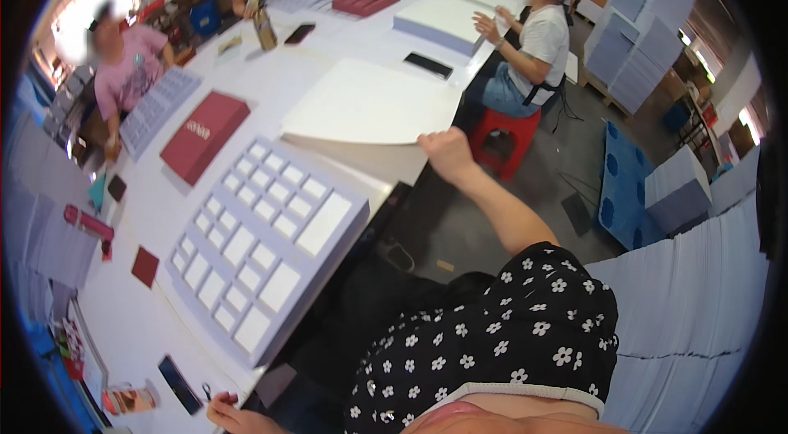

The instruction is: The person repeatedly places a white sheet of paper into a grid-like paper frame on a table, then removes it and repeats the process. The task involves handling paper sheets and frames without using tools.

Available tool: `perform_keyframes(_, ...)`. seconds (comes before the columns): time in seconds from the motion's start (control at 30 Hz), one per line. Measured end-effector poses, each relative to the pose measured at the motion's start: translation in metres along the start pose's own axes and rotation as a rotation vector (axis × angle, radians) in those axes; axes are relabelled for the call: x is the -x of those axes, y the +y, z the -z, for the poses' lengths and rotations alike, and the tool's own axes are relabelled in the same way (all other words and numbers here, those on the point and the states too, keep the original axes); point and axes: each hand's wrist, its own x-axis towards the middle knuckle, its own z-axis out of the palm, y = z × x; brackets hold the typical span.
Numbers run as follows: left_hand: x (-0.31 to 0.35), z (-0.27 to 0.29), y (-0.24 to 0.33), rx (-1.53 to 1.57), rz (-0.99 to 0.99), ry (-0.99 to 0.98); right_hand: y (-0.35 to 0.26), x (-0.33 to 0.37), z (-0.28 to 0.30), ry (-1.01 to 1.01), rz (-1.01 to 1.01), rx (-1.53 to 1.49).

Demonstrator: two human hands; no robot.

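Observation:
My right hand (450,155) is closed on the near right corner of a large white sheet (373,102), whose near edge lifts a little off the table. At the bottom left, my left hand (234,415) has its fingers curled together by the table edge. A small dark looped thing (206,390) shows at its fingertips; its kind is too small to make out. Between my hands lies a thick lavender stack (267,171) with white rectangles in rows on top. A black phone (180,385) rests beside my left hand.
On the white table (135,335) are a dark red box (205,134), a small dark red square (145,266), another phone (428,66) and a thick pale stack (439,20). One person (533,48) sits on a red stool (501,139); others work across the table. Tall paper stacks (698,294) stand behind me.

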Motion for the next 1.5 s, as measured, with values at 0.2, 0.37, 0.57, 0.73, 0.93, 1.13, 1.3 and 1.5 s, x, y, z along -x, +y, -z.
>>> perform_keyframes(0.2,0.014,-0.004,0.015,0.135,0.013,-0.078,0.009,0.071,0.000,-0.032,-0.094,-0.359)
perform_keyframes(0.37,0.008,-0.015,0.019,0.244,-0.021,-0.125,0.026,0.107,-0.068,0.096,-1.123,-0.753)
perform_keyframes(0.57,0.009,-0.030,0.028,0.385,0.066,-0.113,0.010,0.072,-0.061,-0.296,-1.300,-1.728)
perform_keyframes(0.73,0.011,-0.030,0.032,0.441,0.128,-0.161,0.006,0.008,-0.065,-0.082,-1.497,-2.159)
perform_keyframes(0.93,-0.003,-0.031,0.033,0.527,0.185,-0.290,-0.047,-0.043,-0.039,-0.291,-1.333,-2.378)
perform_keyframes(1.13,-0.028,-0.037,0.074,0.949,0.517,-0.467,-0.087,-0.068,0.034,-0.707,-0.682,-2.152)
perform_keyframes(1.3,-0.038,-0.028,0.066,0.927,0.515,-0.558,-0.100,-0.078,0.037,-0.715,-0.370,-1.917)
perform_keyframes(1.5,-0.044,-0.027,0.057,0.670,0.543,-0.657,-0.103,-0.097,0.041,-0.677,-0.197,-1.750)
